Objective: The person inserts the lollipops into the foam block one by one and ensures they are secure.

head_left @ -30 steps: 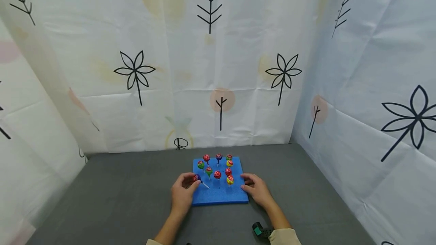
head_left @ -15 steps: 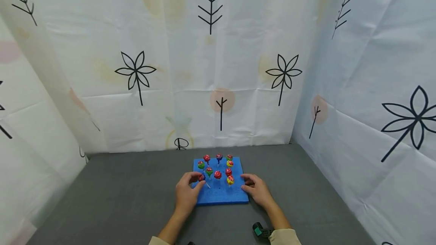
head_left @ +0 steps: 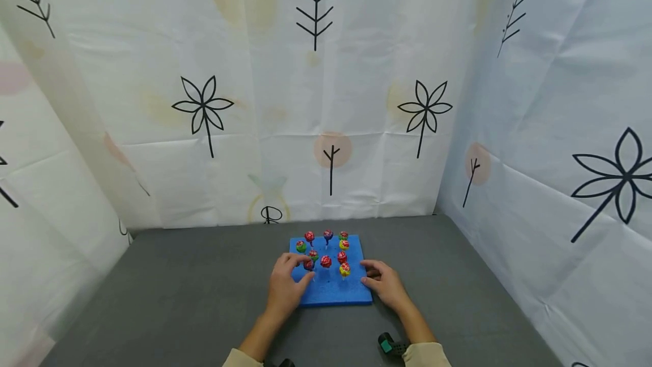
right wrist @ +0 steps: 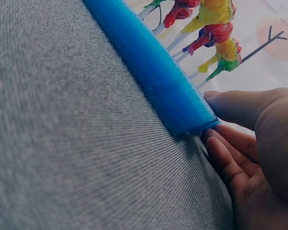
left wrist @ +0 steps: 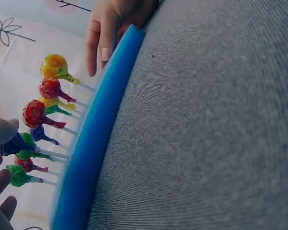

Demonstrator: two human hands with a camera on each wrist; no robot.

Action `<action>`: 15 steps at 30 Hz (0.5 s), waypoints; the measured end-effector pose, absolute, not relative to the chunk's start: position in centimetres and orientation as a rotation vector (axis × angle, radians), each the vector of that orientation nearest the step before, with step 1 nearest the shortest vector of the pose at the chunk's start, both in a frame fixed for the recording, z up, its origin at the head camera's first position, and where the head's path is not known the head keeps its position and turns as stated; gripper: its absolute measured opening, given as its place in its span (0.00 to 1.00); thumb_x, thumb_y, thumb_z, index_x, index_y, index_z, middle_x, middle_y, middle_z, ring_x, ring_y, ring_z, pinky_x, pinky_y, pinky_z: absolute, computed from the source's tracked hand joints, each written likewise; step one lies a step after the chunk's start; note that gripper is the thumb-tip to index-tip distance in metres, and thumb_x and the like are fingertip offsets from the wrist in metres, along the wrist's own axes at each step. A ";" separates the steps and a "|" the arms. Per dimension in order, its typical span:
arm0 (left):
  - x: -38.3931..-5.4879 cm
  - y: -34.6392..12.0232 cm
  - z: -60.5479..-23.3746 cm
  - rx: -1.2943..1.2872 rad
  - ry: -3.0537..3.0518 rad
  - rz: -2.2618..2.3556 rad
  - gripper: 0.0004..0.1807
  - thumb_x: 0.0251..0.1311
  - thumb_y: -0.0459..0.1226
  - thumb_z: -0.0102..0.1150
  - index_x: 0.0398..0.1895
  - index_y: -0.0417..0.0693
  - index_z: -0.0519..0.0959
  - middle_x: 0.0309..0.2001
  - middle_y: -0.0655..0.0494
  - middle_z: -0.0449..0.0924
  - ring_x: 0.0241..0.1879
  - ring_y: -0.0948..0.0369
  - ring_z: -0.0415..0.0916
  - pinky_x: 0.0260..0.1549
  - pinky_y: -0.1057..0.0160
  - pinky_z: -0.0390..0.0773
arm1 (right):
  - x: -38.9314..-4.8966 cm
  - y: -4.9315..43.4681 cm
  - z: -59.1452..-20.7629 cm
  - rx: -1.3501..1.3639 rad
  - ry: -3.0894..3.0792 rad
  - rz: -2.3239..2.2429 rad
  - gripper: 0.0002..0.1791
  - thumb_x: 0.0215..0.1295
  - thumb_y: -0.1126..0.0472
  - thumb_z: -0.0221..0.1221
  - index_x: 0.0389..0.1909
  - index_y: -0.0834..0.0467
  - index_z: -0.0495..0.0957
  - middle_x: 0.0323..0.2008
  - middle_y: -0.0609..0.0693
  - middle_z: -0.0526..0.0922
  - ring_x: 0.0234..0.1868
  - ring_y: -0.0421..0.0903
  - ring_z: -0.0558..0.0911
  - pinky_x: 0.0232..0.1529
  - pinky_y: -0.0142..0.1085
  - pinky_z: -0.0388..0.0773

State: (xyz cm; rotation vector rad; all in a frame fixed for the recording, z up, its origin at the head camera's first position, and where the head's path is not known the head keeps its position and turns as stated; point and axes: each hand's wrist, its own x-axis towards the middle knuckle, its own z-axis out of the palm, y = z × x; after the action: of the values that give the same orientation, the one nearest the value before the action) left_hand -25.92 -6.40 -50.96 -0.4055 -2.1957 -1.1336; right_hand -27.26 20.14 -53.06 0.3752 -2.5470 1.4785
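Observation:
A blue foam board (head_left: 336, 293) lies on the grey table with several wrapped lollipops (head_left: 326, 261) standing in it on white sticks. At its left side, my left hand (head_left: 285, 287) has thumb and fingers spread around a dark purple lollipop (head_left: 308, 265). In the left wrist view, this purple lollipop (left wrist: 12, 146) has its stick meeting the board's top, and the thumb (left wrist: 5, 129) is just above the candy. My right hand (head_left: 385, 285) holds the board's right edge, its thumb (right wrist: 235, 106) on the top face and fingers (right wrist: 225, 153) at the side.
A small black device with a green patch (head_left: 387, 345) is by the right wrist. Patterned white cloth walls (head_left: 356, 101) stand behind and beside the grey table (head_left: 178, 293).
My left hand has moved right over the board with the purple lollipop, whose stick has gone from slanted to more upright. Thumb and fingers have spread apart. My right hand stays on the edge.

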 end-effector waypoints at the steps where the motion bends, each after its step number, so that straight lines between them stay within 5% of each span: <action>1: -25.9 -6.4 -51.0 -0.409 -2.202 -1.117 0.19 0.44 0.33 0.78 0.40 0.53 0.83 0.40 0.58 0.76 0.42 0.59 0.73 0.42 0.52 0.74 | -27.3 20.2 -53.1 0.390 -2.545 1.467 0.19 0.60 0.67 0.65 0.53 0.62 0.79 0.50 0.57 0.79 0.46 0.52 0.80 0.44 0.40 0.77; 15: -25.8 -5.8 -51.4 -0.405 -2.204 -1.033 0.21 0.43 0.36 0.79 0.43 0.54 0.84 0.42 0.56 0.75 0.43 0.57 0.72 0.38 0.54 0.67 | -27.2 20.2 -52.9 0.373 -2.560 1.465 0.19 0.60 0.68 0.65 0.54 0.61 0.79 0.50 0.56 0.79 0.46 0.51 0.80 0.44 0.40 0.77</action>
State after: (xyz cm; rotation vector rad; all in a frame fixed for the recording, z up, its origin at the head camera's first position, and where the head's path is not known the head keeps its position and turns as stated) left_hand -25.81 -5.79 -51.38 -0.4053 -2.2038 -1.0332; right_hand -27.17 20.16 -52.92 0.3728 -2.5597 1.4650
